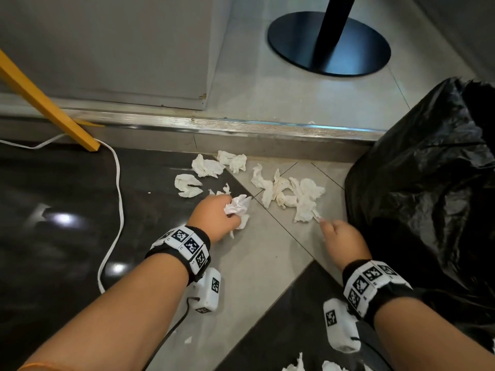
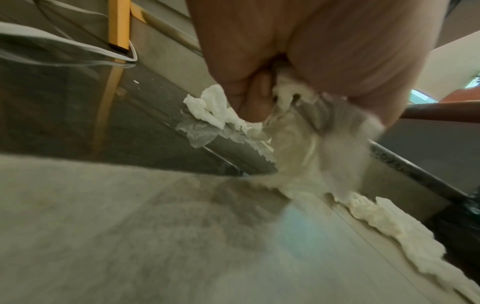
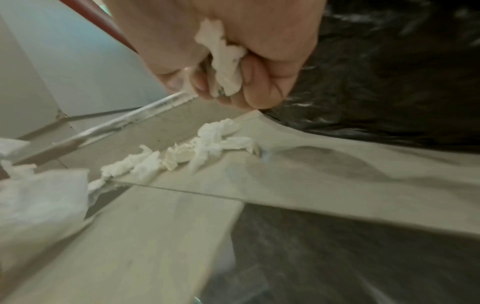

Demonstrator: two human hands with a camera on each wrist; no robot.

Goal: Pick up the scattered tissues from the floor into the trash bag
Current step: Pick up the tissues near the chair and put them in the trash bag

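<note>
1. Left of the trash bag [image 1: 428, 188], three crumpled white tissues [image 1: 206, 167] lay on the dark floor [image 1: 67, 210].
2. The left hand [image 1: 214, 218] gripped a wrinkled white wad [image 1: 237, 206].
3. A ragged tissue cluster [image 1: 292, 194] lay just beside the bag.
4. The right hand [image 1: 342, 239], nearest the bag, was clenched round a white tissue scrap [image 3: 226, 61].

Left hand [image 1: 217, 218]: low, fingers curled round crumpled white tissue [image 1: 237, 206].
Right hand [image 1: 341, 238]: fist clutching small white tissue scrap [image 3: 224, 55].
</note>
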